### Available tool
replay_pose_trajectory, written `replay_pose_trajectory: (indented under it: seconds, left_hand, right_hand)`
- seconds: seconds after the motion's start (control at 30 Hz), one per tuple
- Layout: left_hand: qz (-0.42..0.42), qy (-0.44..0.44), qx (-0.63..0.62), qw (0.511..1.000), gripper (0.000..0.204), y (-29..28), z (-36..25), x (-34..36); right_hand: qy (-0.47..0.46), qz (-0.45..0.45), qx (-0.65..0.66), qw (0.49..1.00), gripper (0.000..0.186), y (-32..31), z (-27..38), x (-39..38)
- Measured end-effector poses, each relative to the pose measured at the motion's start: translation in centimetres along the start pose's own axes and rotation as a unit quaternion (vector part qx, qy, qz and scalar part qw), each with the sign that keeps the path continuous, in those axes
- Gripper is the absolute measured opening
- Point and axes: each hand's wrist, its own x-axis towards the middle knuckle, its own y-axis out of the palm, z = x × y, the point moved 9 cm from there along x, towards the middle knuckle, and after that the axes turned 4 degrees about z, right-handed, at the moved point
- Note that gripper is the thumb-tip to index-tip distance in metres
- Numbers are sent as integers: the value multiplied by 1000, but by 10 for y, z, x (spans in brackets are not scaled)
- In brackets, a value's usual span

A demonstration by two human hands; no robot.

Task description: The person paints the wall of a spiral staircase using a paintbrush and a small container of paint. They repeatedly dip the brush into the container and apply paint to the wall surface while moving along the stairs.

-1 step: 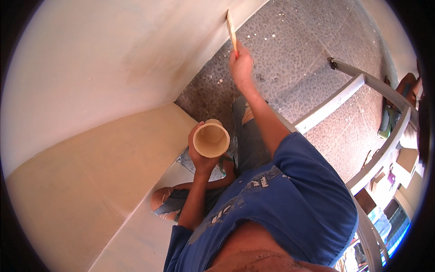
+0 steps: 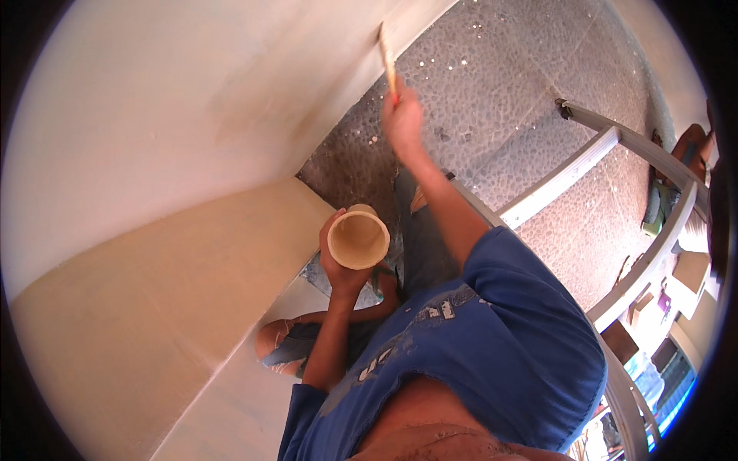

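From my remote stn, I log both hands in view. Left grip (image 2: pixel 338 266): closed round a cream cup (image 2: pixel 360 241), fingers along its left side, mouth turned up toward the cam. Cup is approx. mid-scene, in front of the torso; inside wall is coated the same cream; qty of contents I can't tell. Right grip (image 2: pixel 403 119): closed on a slim, pale brush (image 2: pixel 387 55), red showing at the fingers. Brush is at the far side, pointing away, tip at the lower part of the pale wall (image 2: pixel 154 100); whether it touches I can't confirm. Cup and brush are well apart.

Surroundings: wall carries a brownish patch (image 2: pixel 265 111), left of the brush. Tan panel (image 2: pixel 169 269) at left, meeting the wall in a corner. Pebble-patterned floor (image 2: pixel 500 77) far and right, w/ scattered white specks (image 2: pixel 431 61). Metal ladder (image 2: pixel 561 179) at right, a rung running toward the person's leg. Person wears blue shirt (image 2: pixel 530 323), torn jeans (image 2: pixel 430 246). Misc. items at far right edge, too distorted to ID.
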Motion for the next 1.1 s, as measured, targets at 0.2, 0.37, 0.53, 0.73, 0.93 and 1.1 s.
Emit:
replay_pose_trajectory:
  seconds: [0.2,0.37,0.53,0.73,0.93,1.1]
  left_hand:
    - [-9,9,25,1000,94,-1,-6,-2]
    - [-28,3,8,1000,96,-8,-4,-9]
    - [-26,11,-7,1000,97,-6,-7,-6]
    - [-32,13,-25,999,96,-8,-8,-6]
    - [-45,6,-18,999,94,-11,-6,-6]
    - [-40,21,-24,999,94,-12,-24,-3]
  right_hand:
    - [-78,75,93,990,42,32,21,-92]
    - [-39,316,127,939,48,51,8,-149]
    - [-119,461,138,868,50,55,-14,-188]
    - [-62,241,124,961,39,2,-34,-129]
    - [31,-12,46,998,34,-69,-22,-19]
    - [-64,-168,31,983,34,-145,61,76]
